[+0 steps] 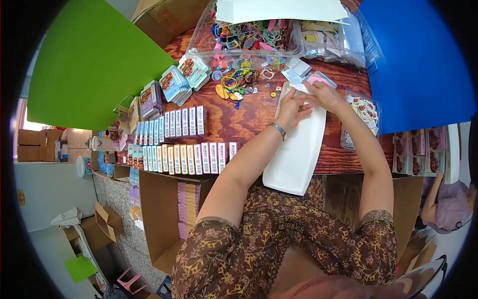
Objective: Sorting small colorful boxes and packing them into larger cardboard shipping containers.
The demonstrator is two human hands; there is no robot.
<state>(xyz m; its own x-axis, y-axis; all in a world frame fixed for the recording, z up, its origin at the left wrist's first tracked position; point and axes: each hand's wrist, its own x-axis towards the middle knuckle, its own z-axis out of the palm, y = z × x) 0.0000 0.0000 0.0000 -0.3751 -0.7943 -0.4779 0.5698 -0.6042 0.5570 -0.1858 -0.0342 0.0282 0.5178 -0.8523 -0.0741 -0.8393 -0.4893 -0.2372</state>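
Observation:
My right hand (323,96) is closed on a small pale paper slip (299,87), pinching its edge over the far end of a long white tray (295,159). My left hand (293,108), with a bracelet (277,130) on its wrist, is right beside it. Its fingers are apart and partly bent, and the fingertips are close to the slip; whether they touch it is hard to make out. Just beyond the hands lie a pink card (318,78) and some white and light-blue cards (298,69).
Rows of small boxes (189,158) line the left of the wooden table (239,127), below stacked printed cards (174,85). A clear bin (249,37) of colourful bands stands at the back. On the right is a clear tray (359,119) of packets. Green (94,65) and blue panels (423,65) flank the table.

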